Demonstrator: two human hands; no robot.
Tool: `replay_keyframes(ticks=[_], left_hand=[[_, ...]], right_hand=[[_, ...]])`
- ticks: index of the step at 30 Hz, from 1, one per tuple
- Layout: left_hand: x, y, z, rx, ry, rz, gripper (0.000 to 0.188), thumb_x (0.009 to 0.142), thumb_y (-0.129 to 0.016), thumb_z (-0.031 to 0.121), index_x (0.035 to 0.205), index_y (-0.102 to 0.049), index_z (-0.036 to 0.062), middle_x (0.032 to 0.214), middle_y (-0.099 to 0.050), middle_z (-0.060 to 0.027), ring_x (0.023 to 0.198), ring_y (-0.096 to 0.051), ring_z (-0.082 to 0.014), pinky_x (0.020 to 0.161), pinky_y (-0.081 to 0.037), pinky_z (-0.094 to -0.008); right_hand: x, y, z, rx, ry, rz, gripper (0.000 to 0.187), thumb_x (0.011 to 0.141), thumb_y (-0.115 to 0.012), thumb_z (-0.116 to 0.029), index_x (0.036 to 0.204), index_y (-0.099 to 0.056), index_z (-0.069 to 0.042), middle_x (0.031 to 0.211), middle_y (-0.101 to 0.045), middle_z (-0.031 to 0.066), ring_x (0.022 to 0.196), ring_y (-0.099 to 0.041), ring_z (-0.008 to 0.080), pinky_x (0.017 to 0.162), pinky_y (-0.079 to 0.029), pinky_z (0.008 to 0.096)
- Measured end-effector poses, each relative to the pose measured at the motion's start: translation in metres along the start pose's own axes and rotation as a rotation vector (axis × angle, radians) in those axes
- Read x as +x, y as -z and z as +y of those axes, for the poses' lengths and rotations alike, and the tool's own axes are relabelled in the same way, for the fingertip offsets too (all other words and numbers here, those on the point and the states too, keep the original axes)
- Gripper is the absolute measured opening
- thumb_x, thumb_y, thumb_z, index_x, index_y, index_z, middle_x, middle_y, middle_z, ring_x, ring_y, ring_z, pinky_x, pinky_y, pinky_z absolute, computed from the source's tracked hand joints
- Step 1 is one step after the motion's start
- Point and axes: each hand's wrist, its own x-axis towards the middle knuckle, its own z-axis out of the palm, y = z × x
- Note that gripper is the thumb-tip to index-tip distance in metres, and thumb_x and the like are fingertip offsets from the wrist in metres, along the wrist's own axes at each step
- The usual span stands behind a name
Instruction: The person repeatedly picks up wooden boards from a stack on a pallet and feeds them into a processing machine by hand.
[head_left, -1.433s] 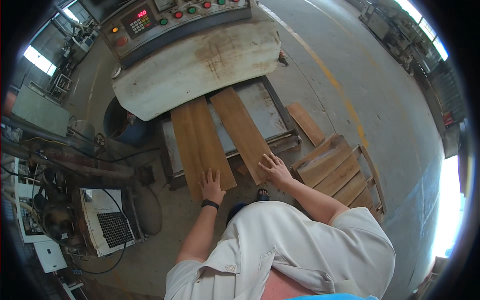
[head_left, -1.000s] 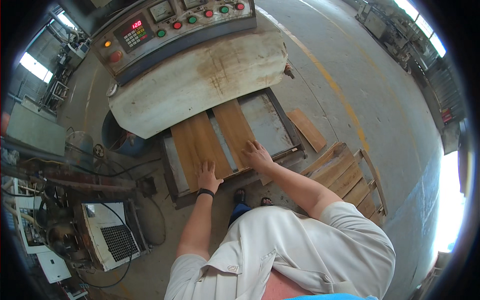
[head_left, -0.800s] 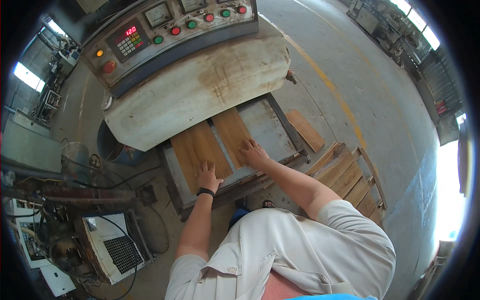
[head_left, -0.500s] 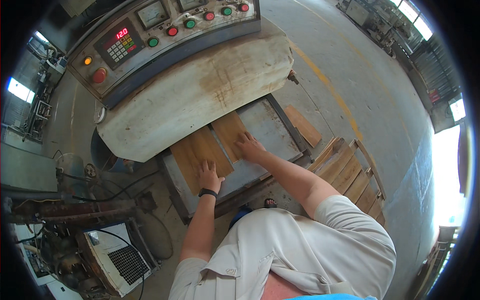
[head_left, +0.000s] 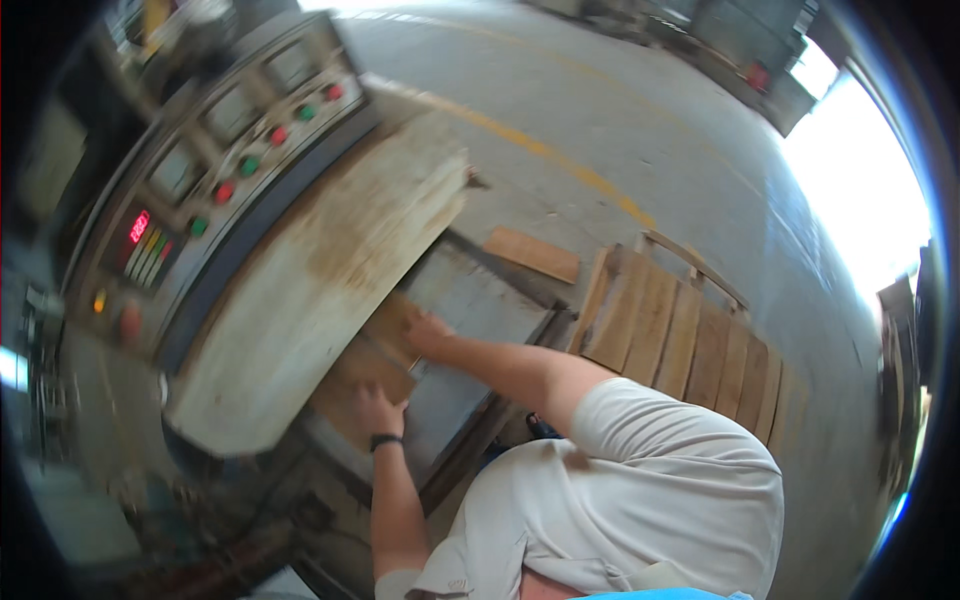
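Two flat brown wooden boards lie side by side on the grey metal feed table [head_left: 490, 290] of a machine, their far ends hidden beneath its pale, stained hood [head_left: 330, 265]. My left hand [head_left: 380, 408] rests on the near end of the left board [head_left: 348, 385], fingers spread and a dark band around the wrist. On the right board [head_left: 388, 325] lies my right hand [head_left: 428, 335], its fingers stretched out near the hood's edge. Both hands press from above rather than gripping, and both are slightly blurred.
A control panel [head_left: 215, 190] with red and green buttons, gauges and a lit display tops the machine. Right of the feed table, several wooden boards lie on a slatted rack [head_left: 690, 345]. One loose board [head_left: 532, 254] is on the floor beyond the table's corner.
My view has swung to the right, bringing more of the rack into sight. Both boards have slid farther under the hood, with my hands following on top of them.
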Motion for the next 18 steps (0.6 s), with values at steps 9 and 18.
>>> replay_keyframes(ticks=[9, 18], left_hand=[[0.014, 0.047, 0.018, 0.069, -0.042, 0.174, 0.067, 0.076, -0.084, 0.021, 0.134, -0.056, 0.0050, 0.122, -0.063, -0.0231, 0.110, -0.061, -0.0368, 0.103, -0.043, -0.0525], [-0.019, 0.043, 0.174, -0.568, -0.647, 0.093, 0.061, 0.076, -0.062, -0.013, 0.133, -0.050, 0.0050, 0.081, -0.049, -0.0074, 0.069, -0.050, -0.0207, 0.076, -0.045, -0.0343]], right_hand=[[-0.130, -0.027, 0.050, 0.491, -0.172, 0.419, 0.030, 0.085, -0.066, -0.014, 0.114, -0.063, -0.009, 0.115, -0.059, 0.0142, 0.116, -0.056, 0.0347, 0.092, -0.050, 0.0452], [-0.423, -0.125, 0.043, 0.721, -1.009, 0.507, 0.026, 0.085, -0.062, -0.021, 0.110, -0.064, -0.011, 0.111, -0.064, 0.0129, 0.107, -0.063, 0.0353, 0.090, -0.051, 0.0455]])
